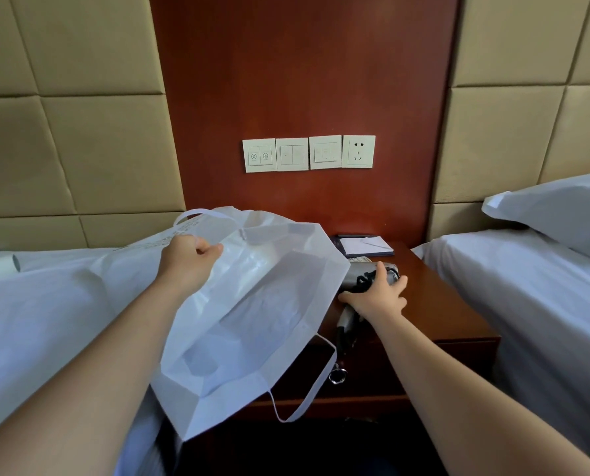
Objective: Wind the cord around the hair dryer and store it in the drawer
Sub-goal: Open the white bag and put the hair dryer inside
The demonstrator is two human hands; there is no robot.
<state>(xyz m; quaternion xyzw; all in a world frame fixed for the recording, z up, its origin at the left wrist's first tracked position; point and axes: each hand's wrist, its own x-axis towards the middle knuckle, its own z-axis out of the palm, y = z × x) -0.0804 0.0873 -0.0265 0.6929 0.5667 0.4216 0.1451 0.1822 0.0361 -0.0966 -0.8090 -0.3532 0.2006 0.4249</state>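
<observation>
A grey hair dryer (358, 274) lies on the wooden nightstand (437, 304), its black cord (365, 281) bunched on its body. My right hand (377, 297) rests on top of the dryer, fingers curled around it. The dryer's handle (345, 321) points toward me and reaches the nightstand's front edge. My left hand (192, 255) grips the rim of a large white bag (252, 304), which hangs open and tilted over the left half of the nightstand. No drawer can be made out below the nightstand top.
A dark folder with a white notepad (364, 244) lies at the back of the nightstand. A metal key ring (337, 376) hangs at the front edge. White beds (527, 286) flank both sides. Switches and a socket (358, 151) sit on the wood wall panel.
</observation>
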